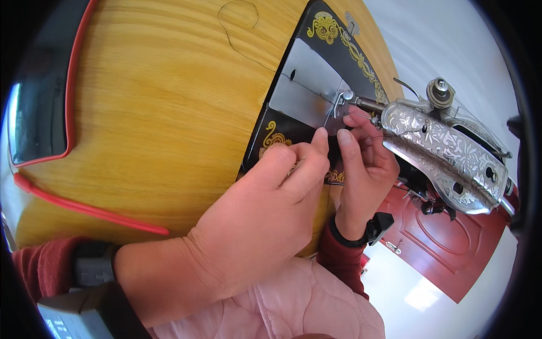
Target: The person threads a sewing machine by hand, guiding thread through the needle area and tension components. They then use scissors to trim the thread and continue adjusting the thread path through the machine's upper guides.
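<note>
My left hand (271,195) reaches over the black bed of a sewing machine (292,120), its fingers curled and its fingertips near the presser foot (338,104). Whether a fine thread is pinched there is too small to tell. Close beside it, my right hand (364,163) has its thumb and a finger around the needle (360,115), just below the needle clamp. A dark thread (389,136) runs from the engraved face plate (444,154) towards this hand, where its end is lost. The steel slide plate (298,84) lies left of the presser foot, with another thread across it.
The thread's loose end (237,46) curls on the wooden table (169,106). A red-framed dark panel (40,84) and a red strip (93,209) lie at left. The thread tension knob (440,89) juts from the machine head. A red door (449,241) stands beyond.
</note>
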Action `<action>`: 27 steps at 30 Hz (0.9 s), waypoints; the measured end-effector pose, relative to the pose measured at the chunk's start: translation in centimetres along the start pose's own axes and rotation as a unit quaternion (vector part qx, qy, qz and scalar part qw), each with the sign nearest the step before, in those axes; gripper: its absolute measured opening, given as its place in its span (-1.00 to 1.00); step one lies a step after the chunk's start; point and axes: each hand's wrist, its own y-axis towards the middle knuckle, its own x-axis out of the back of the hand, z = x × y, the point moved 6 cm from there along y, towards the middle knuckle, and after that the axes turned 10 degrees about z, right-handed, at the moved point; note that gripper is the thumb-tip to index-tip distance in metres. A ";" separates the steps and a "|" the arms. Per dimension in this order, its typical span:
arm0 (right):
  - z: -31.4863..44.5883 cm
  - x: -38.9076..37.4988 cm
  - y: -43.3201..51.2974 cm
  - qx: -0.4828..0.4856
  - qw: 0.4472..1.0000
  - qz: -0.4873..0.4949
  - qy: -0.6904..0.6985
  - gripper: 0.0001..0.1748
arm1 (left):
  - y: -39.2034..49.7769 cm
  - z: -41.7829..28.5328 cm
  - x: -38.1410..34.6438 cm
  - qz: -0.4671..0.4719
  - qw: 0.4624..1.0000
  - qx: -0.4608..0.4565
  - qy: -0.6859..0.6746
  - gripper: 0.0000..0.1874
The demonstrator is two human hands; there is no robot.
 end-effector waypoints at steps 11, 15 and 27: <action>0.9 -1.8 0.1 0.042 0.998 -0.033 0.023 -0.76 | -1.2 0.9 -0.4 -0.019 1.000 -0.012 0.017 -0.58; 1.7 -2.7 0.2 0.037 0.998 -0.042 -0.001 -0.79 | -1.3 2.0 -0.6 -0.168 0.984 0.060 0.005 -0.61; 1.3 -2.1 -0.3 0.027 0.998 -0.063 -0.013 -0.78 | -2.2 1.7 -0.4 -0.145 0.989 0.018 -0.033 -0.66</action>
